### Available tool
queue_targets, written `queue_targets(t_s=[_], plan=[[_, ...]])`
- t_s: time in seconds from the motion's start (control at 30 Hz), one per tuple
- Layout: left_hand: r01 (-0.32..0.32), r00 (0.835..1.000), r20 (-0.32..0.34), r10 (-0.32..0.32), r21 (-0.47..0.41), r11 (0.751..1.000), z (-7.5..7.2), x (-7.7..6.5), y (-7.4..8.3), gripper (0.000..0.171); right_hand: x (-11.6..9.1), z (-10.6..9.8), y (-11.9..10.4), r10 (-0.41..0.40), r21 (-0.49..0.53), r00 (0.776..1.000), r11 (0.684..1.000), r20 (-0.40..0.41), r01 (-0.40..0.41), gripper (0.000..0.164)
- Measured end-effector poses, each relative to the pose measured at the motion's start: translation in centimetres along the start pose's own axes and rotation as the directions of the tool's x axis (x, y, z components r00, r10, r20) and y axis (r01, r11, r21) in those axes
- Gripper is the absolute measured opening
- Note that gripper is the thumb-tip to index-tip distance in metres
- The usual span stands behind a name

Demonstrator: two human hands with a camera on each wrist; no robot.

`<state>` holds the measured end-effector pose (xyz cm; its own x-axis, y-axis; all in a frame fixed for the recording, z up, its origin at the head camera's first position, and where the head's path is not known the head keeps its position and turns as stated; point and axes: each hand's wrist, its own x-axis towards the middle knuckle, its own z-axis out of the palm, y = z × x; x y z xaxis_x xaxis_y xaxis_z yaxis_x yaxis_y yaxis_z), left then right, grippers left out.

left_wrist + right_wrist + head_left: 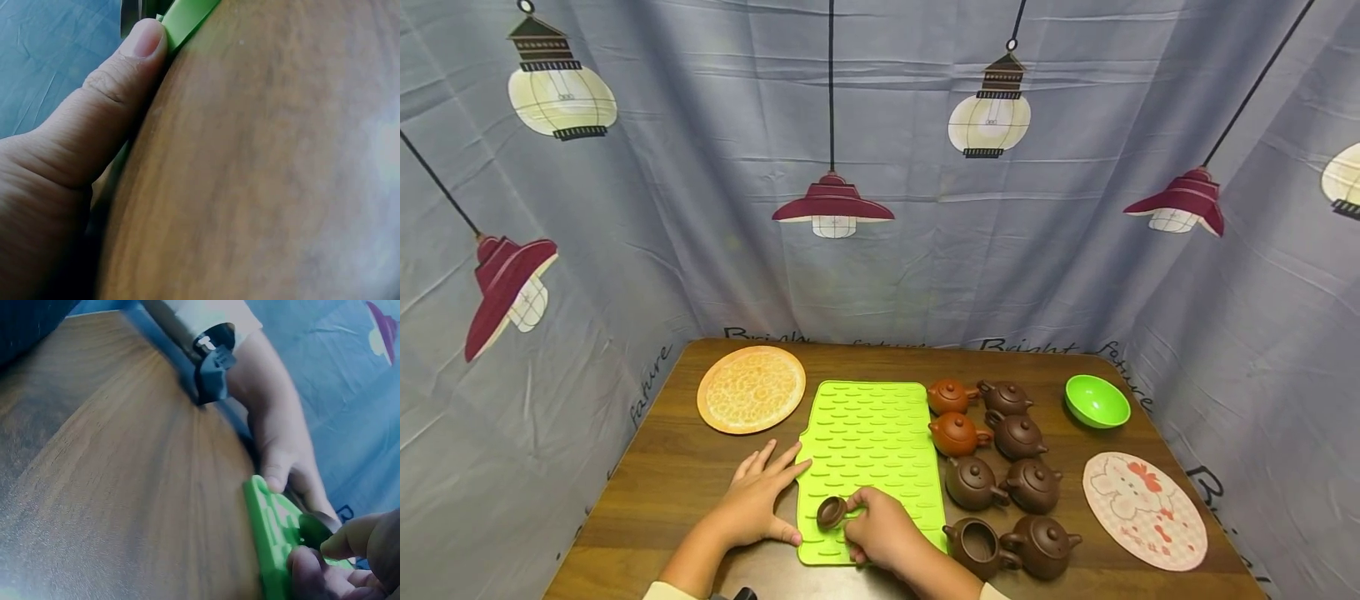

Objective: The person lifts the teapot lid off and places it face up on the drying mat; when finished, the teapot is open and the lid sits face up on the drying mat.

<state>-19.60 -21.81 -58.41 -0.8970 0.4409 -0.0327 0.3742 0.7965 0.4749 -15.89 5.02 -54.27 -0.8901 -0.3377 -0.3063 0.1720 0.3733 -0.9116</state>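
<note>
My right hand [883,529] pinches a small dark brown teapot lid [831,513] between thumb and forefinger over the near left part of a lime-green ridged mat [872,442]. The lid is tilted, its hollow underside showing; in the right wrist view the lid [314,531] is partly behind the fingers. My left hand [760,496] rests with spread fingers along the mat's left edge, fingertips and thumb right at its rim. In the left wrist view only the thumb [125,87] shows, against the green edge. A lidless brown teapot [980,540] stands right of the mat's near corner.
Right of the mat, lidded teapots stand in two columns: two orange-red ones [957,432] and several dark brown ones [1033,485]. A green bowl [1097,402] and a round pink rabbit-print mat [1145,510] lie farther right. A round orange patterned mat [751,390] is at back left.
</note>
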Motion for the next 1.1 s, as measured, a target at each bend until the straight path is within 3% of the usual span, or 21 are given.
queue_targets(t_s=[0.23, 0.33, 0.47, 0.6, 0.87, 0.93, 1.1], plan=[[0.015, 1.000, 0.017, -0.015, -0.016, 1.000, -0.3, -0.2, -0.5, 0.125, -1.1, -3.7, -0.4, -0.119, -0.081, 0.993, 0.990, 0.008, 0.119, 0.030], [0.006, 1.000, 0.024, -0.005, -0.034, 0.999, -0.5, -0.4, -0.5, 0.124, -2.0, -5.9, -0.8, -0.135, -0.131, 0.990, 0.983, -0.030, 0.130, 0.032], [0.002, 0.999, 0.032, 0.001, -0.076, 0.997, -0.9, -0.5, -0.5, 0.119, -3.3, -8.4, -0.9, -0.130, -0.171, 0.985, 0.979, -0.113, 0.110, 0.032], [0.009, 0.999, 0.035, -0.007, -0.059, 0.998, -0.8, -0.5, -0.3, 0.112, -4.7, -10.7, -0.4, -0.136, -0.188, 0.970, 0.977, -0.201, 0.098, 0.026], [0.007, 1.000, 0.016, -0.006, -0.052, 0.999, -0.4, -0.2, 0.1, 0.112, -7.6, -14.8, 1.0, -0.103, -0.246, 0.901, 0.969, -0.422, -0.005, 0.018], [0.007, 1.000, 0.016, -0.006, -0.053, 0.999, -0.4, -0.1, 0.1, 0.113, -8.3, -15.8, 1.4, -0.091, -0.253, 0.888, 0.967, -0.450, -0.030, 0.018], [0.004, 1.000, 0.015, -0.003, -0.056, 0.998, -0.2, 0.0, 0.0, 0.116, -10.1, -18.0, 2.8, -0.055, -0.254, 0.885, 0.964, -0.462, -0.073, 0.022]])
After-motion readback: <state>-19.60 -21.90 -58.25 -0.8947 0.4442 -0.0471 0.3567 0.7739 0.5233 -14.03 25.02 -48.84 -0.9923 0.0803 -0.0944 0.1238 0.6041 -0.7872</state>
